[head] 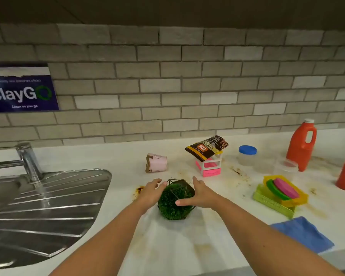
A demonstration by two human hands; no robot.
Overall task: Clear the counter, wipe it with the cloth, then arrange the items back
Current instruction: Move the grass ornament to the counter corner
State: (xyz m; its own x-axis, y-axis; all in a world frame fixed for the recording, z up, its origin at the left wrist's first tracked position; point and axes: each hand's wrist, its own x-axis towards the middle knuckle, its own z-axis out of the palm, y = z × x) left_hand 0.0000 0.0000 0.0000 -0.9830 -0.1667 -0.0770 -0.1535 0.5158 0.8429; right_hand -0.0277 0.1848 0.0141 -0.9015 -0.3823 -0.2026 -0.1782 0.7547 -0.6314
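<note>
stained counter [177, 246]: left hand [151, 193] and right hand [199, 194], fingers spread, flank the grass planter [173, 206]; contact unclear.

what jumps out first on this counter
The left hand and right hand are spread with straight fingers on either side of a green plant in a wire frame at the middle front of the counter. Brown stains spatter the white top. An orange jug stands at the back right, and a blue cloth lies at the front right edge.
</note>
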